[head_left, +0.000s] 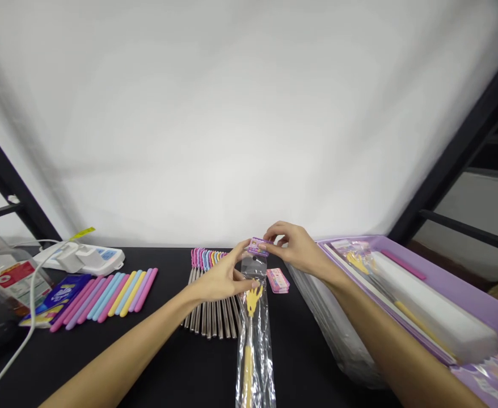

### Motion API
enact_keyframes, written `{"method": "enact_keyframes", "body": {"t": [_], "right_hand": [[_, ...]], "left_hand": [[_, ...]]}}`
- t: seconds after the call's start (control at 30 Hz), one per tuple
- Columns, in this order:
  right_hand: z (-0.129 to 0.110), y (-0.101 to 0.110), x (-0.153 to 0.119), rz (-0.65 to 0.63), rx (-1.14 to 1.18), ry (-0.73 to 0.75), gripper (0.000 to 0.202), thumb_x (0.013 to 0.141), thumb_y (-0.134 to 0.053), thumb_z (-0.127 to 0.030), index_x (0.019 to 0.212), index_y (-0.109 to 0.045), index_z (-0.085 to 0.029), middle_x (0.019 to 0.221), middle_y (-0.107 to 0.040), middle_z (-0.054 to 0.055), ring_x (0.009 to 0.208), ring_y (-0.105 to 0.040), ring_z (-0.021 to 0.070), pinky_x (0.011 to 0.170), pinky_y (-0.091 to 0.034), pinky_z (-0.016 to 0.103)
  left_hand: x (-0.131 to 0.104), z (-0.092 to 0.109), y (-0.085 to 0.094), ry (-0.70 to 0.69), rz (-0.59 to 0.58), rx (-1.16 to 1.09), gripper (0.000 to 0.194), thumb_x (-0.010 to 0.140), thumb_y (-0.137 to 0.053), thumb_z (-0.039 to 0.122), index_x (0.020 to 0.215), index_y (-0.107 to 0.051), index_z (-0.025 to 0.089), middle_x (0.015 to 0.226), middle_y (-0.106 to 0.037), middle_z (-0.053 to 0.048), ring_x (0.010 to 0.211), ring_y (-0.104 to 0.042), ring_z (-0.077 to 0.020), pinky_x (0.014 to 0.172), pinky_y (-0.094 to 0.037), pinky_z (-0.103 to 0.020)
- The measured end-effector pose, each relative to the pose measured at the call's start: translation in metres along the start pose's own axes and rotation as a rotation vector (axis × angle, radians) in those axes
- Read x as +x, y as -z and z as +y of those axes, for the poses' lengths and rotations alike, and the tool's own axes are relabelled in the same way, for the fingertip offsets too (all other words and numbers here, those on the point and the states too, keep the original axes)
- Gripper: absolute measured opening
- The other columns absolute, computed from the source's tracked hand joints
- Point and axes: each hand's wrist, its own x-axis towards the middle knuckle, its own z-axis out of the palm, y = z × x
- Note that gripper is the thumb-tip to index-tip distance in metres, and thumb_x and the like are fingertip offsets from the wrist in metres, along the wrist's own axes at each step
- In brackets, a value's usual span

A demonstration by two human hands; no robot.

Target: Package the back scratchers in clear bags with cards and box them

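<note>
Yellow back scratcher runs near-to-far, my closer left hand gripping its clear bag, my right hand pinching the far header card.

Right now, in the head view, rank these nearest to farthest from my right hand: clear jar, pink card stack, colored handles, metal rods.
From your right hand:
1. Pink card stack, below it.
2. Metal rods, to its left.
3. Colored handles, farther left.
4. Clear jar, far left.

Passable over desk between coloured handles and metal rods. Blocked mid-desk by left hand, right hand, bagged yellow-clawed stick; at right by purple bin; far left by white cable.
</note>
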Motion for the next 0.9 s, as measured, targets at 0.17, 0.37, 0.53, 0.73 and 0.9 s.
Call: {"method": "enact_keyframes", "body": {"t": [0.17, 0.37, 0.53, 0.73, 0.9], "right_hand": [[-0.008, -0.0038, -0.0013, -0.062, 0.062, 0.006, 0.024, 0.086, -0.06, -0.041, 0.09, -0.069, -0.02, 0.091, -0.071, 0.006, 0.084, -0.065, 0.0206, 0.075, -0.052, 0.034], [-0.0091, -0.0066, -0.0022, -0.051, 0.191, -0.03, 0.023, 0.076, -0.072, -0.034, 0.091, -0.065, -0.019, 0.082, -0.067, 0.003, 0.076, -0.062, 0.0176, 0.075, -0.05, 0.033], [-0.0053, -0.0065, -0.0024, -0.17, 0.252, -0.104, 0.027, 0.072, -0.075, -0.037, 0.088, -0.068, -0.016, 0.075, -0.064, 0.003, 0.07, -0.06, 0.0168, 0.069, -0.05, 0.032], [-0.0078, -0.0046, -0.0028, -0.2, 0.253, -0.144, 0.029, 0.082, -0.065, -0.044, 0.089, -0.073, -0.016, 0.091, -0.074, 0.007, 0.088, -0.067, 0.0233, 0.083, -0.051, 0.037], [-0.0069, -0.0065, -0.0013, -0.109, 0.211, -0.117, 0.028, 0.082, -0.065, -0.043, 0.084, -0.072, -0.016, 0.088, -0.074, 0.007, 0.086, -0.067, 0.0238, 0.081, -0.051, 0.038]], "left_hand": [[-0.0012, 0.0049, -0.0032, -0.053, -0.022, -0.084, 0.095, 0.079, -0.072, 0.027, 0.151, -0.011, 0.043, 0.154, -0.027, -0.023, 0.06, -0.062, -0.0089, 0.052, -0.049, -0.03], [-0.0003, 0.0053, -0.0026, -0.055, 0.023, -0.113, 0.095, 0.079, -0.073, 0.028, 0.149, -0.01, 0.046, 0.149, -0.033, -0.022, 0.056, -0.063, -0.0073, 0.049, -0.049, -0.026], [0.0003, 0.0074, -0.0015, -0.024, 0.077, -0.068, 0.094, 0.078, -0.075, 0.031, 0.149, -0.013, 0.043, 0.141, -0.042, -0.023, 0.056, -0.065, -0.0091, 0.049, -0.048, -0.024], [0.0001, 0.0094, -0.0019, -0.031, 0.112, -0.053, 0.092, 0.077, -0.075, 0.028, 0.148, -0.017, 0.042, 0.14, -0.041, -0.023, 0.055, -0.064, -0.0076, 0.05, -0.048, -0.024], [0.0006, 0.0085, -0.0024, -0.032, 0.132, -0.066, 0.092, 0.077, -0.075, 0.027, 0.148, -0.019, 0.041, 0.136, -0.045, -0.021, 0.056, -0.065, -0.0085, 0.054, -0.05, -0.025]]}}
